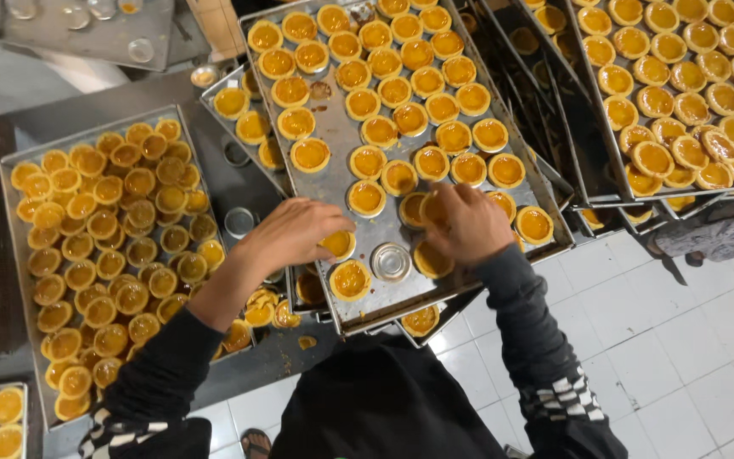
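Left hand (pixel 295 231) is curling its fingers over a yellow tart (pixel 338 245) at the near edge of the centre metal tray (pixel 333 183). Right hand (pixel 466 223) is gripping another tart (pixel 431 208) just right of it. An empty tin mould (pixel 391 261) is lying between both hands. A heaped tart tray (pixel 10 229) is sitting left on the worktop (pixel 239 183).

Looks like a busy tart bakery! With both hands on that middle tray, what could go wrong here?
The tray juts past the edge over the floor, so it might tip. The left hand and right hand work among tightly packed tarts; soft fillings could get dented. Tarts piled on the left tray may stick together.
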